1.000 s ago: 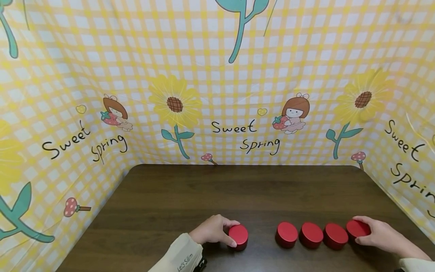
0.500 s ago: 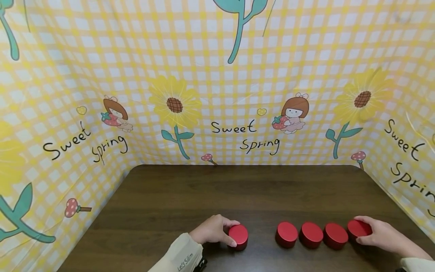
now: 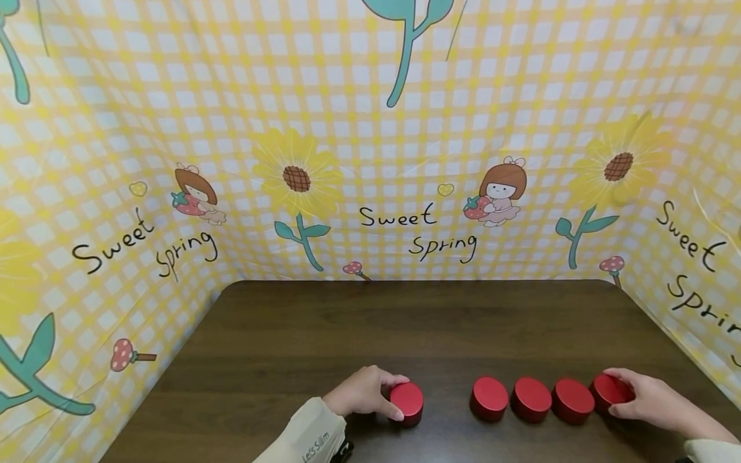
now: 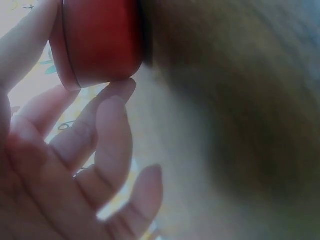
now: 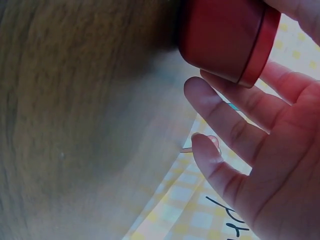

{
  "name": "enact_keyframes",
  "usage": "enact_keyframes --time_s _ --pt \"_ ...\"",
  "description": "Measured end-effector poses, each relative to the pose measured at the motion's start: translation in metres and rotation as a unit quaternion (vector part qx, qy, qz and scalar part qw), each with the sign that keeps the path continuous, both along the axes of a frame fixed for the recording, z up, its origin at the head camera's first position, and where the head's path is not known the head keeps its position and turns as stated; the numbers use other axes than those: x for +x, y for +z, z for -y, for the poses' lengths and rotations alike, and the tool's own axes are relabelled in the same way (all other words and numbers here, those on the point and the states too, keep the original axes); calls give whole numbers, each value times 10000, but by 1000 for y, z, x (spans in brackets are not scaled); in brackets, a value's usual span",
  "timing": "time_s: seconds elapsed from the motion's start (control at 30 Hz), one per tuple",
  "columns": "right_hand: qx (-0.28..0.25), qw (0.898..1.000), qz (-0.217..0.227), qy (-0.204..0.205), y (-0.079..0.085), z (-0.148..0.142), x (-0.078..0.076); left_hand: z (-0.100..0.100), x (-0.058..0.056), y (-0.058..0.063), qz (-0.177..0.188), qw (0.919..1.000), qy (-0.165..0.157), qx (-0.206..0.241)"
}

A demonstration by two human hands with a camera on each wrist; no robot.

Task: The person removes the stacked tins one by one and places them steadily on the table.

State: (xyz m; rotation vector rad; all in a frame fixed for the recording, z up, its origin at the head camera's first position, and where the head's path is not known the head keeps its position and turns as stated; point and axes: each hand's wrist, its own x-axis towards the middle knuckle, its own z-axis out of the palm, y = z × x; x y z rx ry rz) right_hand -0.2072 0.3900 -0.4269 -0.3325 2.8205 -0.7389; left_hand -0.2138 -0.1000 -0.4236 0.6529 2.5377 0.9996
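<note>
Near the middle front of the table, my left hand point(image 3: 365, 392) grips a round red tin point(image 3: 407, 402) from its left side, thumb at the near edge and fingers at the far edge. A seam under the lid of this tin point(image 4: 102, 42) shows in the left wrist view. At the right, my right hand point(image 3: 651, 399) holds another red tin point(image 3: 609, 391) between thumb and fingers. The right wrist view shows this tin point(image 5: 225, 37) low over the wood, its other fingers spread below. Between the hands stand three more red tins, a left one point(image 3: 489, 399), a middle one point(image 3: 531, 400) and a right one point(image 3: 573, 401).
The dark wooden table point(image 3: 370, 328) has rounded far corners. A yellow checked cloth point(image 3: 393, 148) with flowers and lettering hangs behind it and along both sides. A gap separates the left hand's tin from the row at the right.
</note>
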Motion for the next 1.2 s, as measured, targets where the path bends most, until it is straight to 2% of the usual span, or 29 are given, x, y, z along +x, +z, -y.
enact_keyframes --time_s 0.13,0.27,0.43,0.83,1.2 --pt "-38 10000 20 10 0 -1 -1 0 1 2 -244 9994 -149 -180" --pt "-19 10000 -27 27 -1 -2 -1 -2 2 3 -682 9959 -310 -509" --pt "55 9999 -89 -38 -2 -2 0 -7 3 2 -1053 9905 -270 -848" --pt "-72 9999 -83 -75 -2 -1 2 -10 3 4 -955 9930 -199 -666" --pt "-226 9997 23 -73 -3 -3 1 -13 3 5 -836 9931 -110 -816"
